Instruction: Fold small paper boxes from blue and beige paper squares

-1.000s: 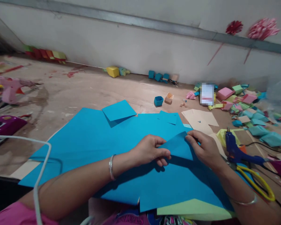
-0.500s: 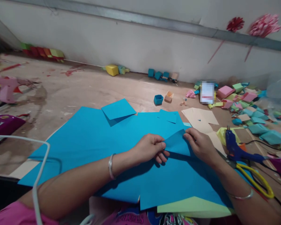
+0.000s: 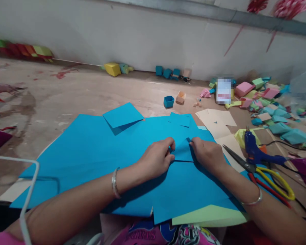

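Between my hands is a small piece of blue paper [image 3: 183,150], bent so that its upper edge curls. My left hand [image 3: 156,156] is closed at the paper's left edge, thumb and forefinger curved round it. At the right end, my right hand [image 3: 206,151] pinches the paper, its other fingers curled out of sight. Both hands are just over large blue sheets [image 3: 97,153] spread on the table. A folded blue piece [image 3: 123,115] lies on their far edge, and smaller blue pieces [image 3: 181,119] lie beyond my hands.
Scissors [image 3: 255,168] with yellow and red handles and a blue glue gun [image 3: 260,149] lie right. Behind are a small blue paper box [image 3: 168,101], a peach paper box [image 3: 181,97] and a heap of coloured paper shapes [image 3: 277,115]. A white cable [image 3: 32,190] crosses the left side.
Both hands have drawn slightly closer to me, and the held paper has gone from nearly flat to bent. The camera view has shifted a little, showing more of the scissors.
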Demonstrator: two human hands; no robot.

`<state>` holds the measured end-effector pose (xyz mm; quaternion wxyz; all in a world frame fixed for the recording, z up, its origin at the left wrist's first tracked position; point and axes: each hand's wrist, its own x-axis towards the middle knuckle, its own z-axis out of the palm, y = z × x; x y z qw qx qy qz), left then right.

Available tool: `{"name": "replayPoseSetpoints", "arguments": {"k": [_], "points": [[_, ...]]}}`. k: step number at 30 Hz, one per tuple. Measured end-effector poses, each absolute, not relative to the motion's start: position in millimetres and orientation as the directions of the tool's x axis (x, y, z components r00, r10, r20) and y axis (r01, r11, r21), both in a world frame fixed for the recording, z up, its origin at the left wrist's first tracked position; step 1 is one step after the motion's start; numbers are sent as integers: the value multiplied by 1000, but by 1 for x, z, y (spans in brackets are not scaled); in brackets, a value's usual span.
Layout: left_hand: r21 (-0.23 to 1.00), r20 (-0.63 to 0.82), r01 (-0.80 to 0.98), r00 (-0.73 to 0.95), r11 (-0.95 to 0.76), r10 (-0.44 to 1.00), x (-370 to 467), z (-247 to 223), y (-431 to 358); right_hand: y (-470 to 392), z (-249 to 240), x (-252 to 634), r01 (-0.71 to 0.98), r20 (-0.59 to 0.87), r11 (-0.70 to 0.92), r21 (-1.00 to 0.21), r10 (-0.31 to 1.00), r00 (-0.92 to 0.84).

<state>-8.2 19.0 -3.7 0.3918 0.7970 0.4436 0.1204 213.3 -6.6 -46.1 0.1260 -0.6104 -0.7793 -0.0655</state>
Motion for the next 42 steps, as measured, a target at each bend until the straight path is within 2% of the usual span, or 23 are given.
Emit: {"name": "replayPoseSetpoints", "arguments": {"k": [6,11,13,16,18,21,24,27,34,38,42], "points": [[646,-100,628,633,-434,767,-7,-7,19,-8,-41,209,946,344,322,48,884,-318],[552,-120,661,667,-509,736,-10,-9,16,-6,-45,211,926,349,342,159,858,-377],[463,-124,691,671,-556,731,-10,-5,12,-5,-46,212,923,355,345,172,852,-385],[230,-116,711,698,-665,706,-5,2,-1,-4,-46,212,924,355,358,134,853,-382],[86,-130,654,756,-752,642,2,5,-13,-2,-46,211,924,354,366,113,854,-381],[21,-218,629,761,-777,611,10,0,-32,0,-46,211,919,369,371,133,842,-394],[-73,-153,591,789,-803,595,14,-9,-44,2,-48,211,921,388,366,135,835,-389],[-107,-150,598,780,-794,607,18,-11,-51,4,-51,212,924,397,366,110,836,-378],[-226,-158,774,571,-592,806,53,-9,-74,6,-53,215,921,419,378,92,824,-380],[-204,-107,846,481,-493,870,63,-13,-82,5,-54,217,912,431,399,95,810,-399],[-186,-38,859,479,-477,877,60,-15,-83,5,-57,218,905,443,413,97,797,-411]]}}
